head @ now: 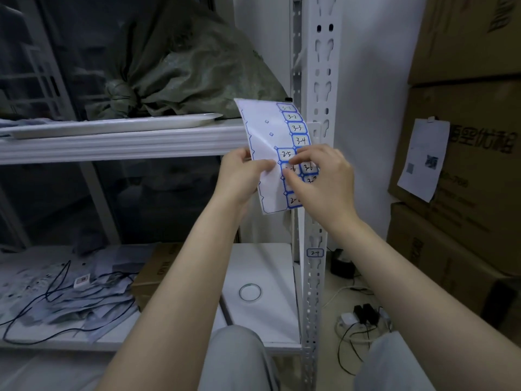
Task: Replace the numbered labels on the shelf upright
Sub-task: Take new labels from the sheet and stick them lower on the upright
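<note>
Knees [234, 356] bent low, left hand [242, 176] pinches the left edge of the label sheet [265, 153]; right hand [324, 179] pinches the 2-6 label [290, 169]. Peeling fast could tear it or fold it onto itself.

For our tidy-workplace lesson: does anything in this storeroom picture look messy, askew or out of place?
Yes. On the lower shelf, black cables sprawl tangled over loose papers. The printed sheet on the carton hangs tilted.

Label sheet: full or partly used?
Partly used. Most of the label sheet is bare backing; labels remain only along its right side. A 2-4 label sits on the upright.
</note>
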{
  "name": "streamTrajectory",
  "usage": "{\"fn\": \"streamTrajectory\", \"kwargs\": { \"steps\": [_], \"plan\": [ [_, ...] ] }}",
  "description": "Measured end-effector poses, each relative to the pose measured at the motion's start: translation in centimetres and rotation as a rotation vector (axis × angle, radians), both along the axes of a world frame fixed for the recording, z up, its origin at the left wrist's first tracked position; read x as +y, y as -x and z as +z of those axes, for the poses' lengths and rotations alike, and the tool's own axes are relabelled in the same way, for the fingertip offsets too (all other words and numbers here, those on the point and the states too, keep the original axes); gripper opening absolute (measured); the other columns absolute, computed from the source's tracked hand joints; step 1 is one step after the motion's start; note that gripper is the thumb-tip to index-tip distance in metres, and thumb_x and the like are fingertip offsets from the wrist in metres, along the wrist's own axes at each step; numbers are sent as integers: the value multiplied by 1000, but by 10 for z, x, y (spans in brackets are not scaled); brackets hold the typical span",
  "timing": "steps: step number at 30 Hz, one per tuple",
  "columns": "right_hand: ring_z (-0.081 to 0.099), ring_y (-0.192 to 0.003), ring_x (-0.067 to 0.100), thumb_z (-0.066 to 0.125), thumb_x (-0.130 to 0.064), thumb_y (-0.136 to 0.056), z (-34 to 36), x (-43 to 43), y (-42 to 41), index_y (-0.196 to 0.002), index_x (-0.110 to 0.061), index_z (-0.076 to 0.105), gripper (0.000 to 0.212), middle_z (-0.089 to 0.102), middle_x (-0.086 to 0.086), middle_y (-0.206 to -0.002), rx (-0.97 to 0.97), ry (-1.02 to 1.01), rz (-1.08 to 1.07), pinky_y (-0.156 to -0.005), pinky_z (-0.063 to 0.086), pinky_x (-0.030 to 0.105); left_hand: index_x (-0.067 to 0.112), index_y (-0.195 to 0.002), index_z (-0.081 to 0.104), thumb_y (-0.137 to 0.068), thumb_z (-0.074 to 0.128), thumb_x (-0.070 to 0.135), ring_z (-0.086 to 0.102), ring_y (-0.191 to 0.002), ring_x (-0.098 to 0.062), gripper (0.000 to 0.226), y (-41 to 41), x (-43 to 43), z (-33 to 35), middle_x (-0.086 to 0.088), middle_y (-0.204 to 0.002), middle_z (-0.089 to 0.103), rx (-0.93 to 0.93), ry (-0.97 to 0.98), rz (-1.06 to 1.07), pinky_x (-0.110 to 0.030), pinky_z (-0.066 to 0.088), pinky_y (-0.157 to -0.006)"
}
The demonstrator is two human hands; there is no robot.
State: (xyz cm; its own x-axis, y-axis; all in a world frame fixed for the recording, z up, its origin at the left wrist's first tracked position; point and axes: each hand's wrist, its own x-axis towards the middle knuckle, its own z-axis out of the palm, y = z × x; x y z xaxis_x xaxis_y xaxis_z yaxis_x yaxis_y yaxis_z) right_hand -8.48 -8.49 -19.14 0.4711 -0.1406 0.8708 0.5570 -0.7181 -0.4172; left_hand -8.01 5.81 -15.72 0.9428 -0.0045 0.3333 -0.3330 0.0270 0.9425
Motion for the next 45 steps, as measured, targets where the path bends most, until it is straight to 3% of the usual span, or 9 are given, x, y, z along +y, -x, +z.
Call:
{"fn": "streamTrajectory", "kwargs": {
  "steps": [4, 9, 14, 17, 21, 27, 31, 36, 45],
  "plan": [
    [59, -100, 13, 77, -27, -80, 0, 2, 6, -94, -16, 71, 19, 68, -5, -103, 24, -40, 12, -78, 33, 2, 10, -109, 68, -91, 62, 3, 73, -94, -23, 21, 7, 0, -5, -5, -106, 75, -6, -30, -40, -47, 57, -90],
    [61, -102, 11, 79, -32, -80, -6, 7, 15, -102, -17, 70, 29, 66, -5, -108, 78, -130, 78, -86, 49, 21, 8, -112, 68, -92, 61, 5, 73, -95, -25, 21, 11, 0, -16, -5, -104, 76, 8, -20, -79, -52, 54, -94],
    [60, -102, 10, 78, -31, -80, -13, 7, 18, -107, -18, 69, 31, 65, -5, -110, 141, -149, 84, -83, 44, 12, 9, -115, 66, -95, 60, 7, 73, -95, -21, 21, 15, -3, -25, -5, -106, 75, 30, -8, -95, -46, 57, -92],
    [60, -104, 10, 79, -30, -80, -15, 6, 20, -104, -17, 71, 29, 65, -6, -110, 125, -153, 79, -87, 45, 16, 6, -116, 65, -96, 59, 8, 74, -93, -22, 22, 18, -3, -29, -8, -106, 75, 46, 38, -137, -41, 60, -86],
    [62, -105, 7, 79, -29, -81, -21, 5, 24, -105, -15, 76, 29, 69, -3, -113, 127, -151, 53, -91, 47, 20, 5, -114, 69, -94, 62, 12, 71, -98, -29, 22, 22, -3, -37, -13, -105, 75, 50, 73, -157, -47, 57, -92],
    [67, -82, 2, 78, -21, -81, -26, 9, 30, -97, -17, 78, 17, 75, -4, -94, 122, -237, 84, -78, 52, 16, 2, -108, 71, -95, 61, 11, 70, -95, -29, 18, 27, -8, -44, -21, -108, 72, 36, 110, -184, -50, 52, -98],
    [69, -73, 1, 78, -24, -82, -27, 12, 36, -91, -18, 80, 11, 75, -9, -81, 173, -376, 116, -76, 57, 26, -1, -110, 68, -96, 59, 12, 68, -105, -34, 21, 31, -11, -48, -23, -111, 70, 43, 110, -194, -48, 52, -99],
    [70, -72, 1, 79, -24, -82, -33, 13, 41, -91, -17, 81, 11, 75, -9, -78, 241, -467, 188, -74, 58, 25, -2, -108, 66, -98, 57, 13, 66, -95, -31, 21, 37, -12, -53, -27, -108, 69, 62, 105, -179, -54, 51, -95],
    [70, -72, 0, 79, -22, -81, -37, 9, 44, -88, -18, 81, 9, 75, -11, -76, 301, -519, 185, -74, 56, 22, -4, -114, 66, -99, 54, 13, 66, -99, -31, 25, 41, -10, -57, -26, -115, 67, 67, 94, -161, -56, 45, -102]
  ]
}}
